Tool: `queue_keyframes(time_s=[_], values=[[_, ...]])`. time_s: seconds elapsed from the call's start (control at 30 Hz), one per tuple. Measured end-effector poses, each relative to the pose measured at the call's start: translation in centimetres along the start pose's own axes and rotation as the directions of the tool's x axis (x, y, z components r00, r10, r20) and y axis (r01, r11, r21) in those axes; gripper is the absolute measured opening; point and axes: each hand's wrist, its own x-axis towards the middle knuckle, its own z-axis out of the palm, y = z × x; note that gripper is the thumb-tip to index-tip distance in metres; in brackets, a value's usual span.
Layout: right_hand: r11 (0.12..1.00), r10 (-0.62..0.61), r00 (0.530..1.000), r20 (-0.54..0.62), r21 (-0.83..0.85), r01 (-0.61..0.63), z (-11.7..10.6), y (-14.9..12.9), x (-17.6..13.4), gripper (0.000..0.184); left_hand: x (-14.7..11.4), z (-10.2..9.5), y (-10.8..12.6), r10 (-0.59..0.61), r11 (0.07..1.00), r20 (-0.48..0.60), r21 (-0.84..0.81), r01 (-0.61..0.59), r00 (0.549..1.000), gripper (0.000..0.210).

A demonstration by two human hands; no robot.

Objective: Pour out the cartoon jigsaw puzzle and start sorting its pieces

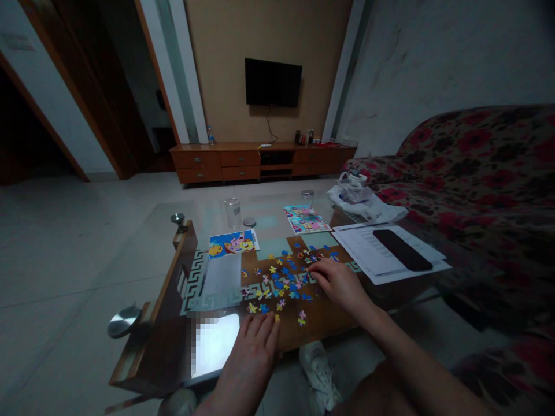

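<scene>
In the head view, puzzle pieces lie scattered mid-worktop; no joined section can be made out. The right hand curls its fingers at their right side; whether it pinches one, I cannot tell. The left hand lies palm-down, fingers extended, by the near edge. Papers bound the right; room to move shows near right.

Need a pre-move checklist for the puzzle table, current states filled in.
1. Right hand within reach of puzzle pieces: ok, at their right side.
2. Piece in right hand: cannot tell, too small.
3. Pieces sorted by colour: not ok, scattered and mixed.
4. Blue-and-yellow picture card face up: ok.
5. Left clear glass apart from pieces: ok, beyond that card.
6. Left hand touching pieces: cannot tell.
</scene>
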Motion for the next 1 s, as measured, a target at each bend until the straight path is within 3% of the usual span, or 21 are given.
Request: queue_keyframes(time_s=[0.13, 0.4, 0.6, 0.77, 1.0], values=[[0.995, 0.07, 0.993, 0.09, -0.075, -0.063, 0.0, 0.3, 0.3, 0.02, 0.3, -0.8, -0.3, -0.033, 0.999, 0.048, -0.007, 0.033, 0.998, 0.04], [0.974, 0.136, 0.963, 0.234, -0.212, -0.086, 0.8, -0.1, 0.6, 0.02, 0.1, -1.5, 0.4, 0.06, 0.997, 0.091, -0.056, -0.055, 0.994, 0.033], [0.979, 0.107, 0.956, 0.273, -0.194, -0.054, 1.5, -0.6, 0.7, 0.017, 0.0, -1.8, 0.3, 0.063, 0.995, 0.117, -0.079, -0.054, 0.991, 0.034], [0.982, 0.069, 0.958, 0.279, -0.187, -0.017, 2.3, -1.0, 0.6, 0.019, -0.1, -1.4, 0.4, 0.054, 0.997, 0.077, -0.067, -0.049, 0.996, 0.032], [0.967, 0.158, 0.954, 0.256, -0.235, -0.097, 0.9, -0.6, 0.8, 0.02, -0.5, -1.1, 0.1, 0.114, 0.993, 0.001, -0.042, -0.114, 0.993, 0.03]])
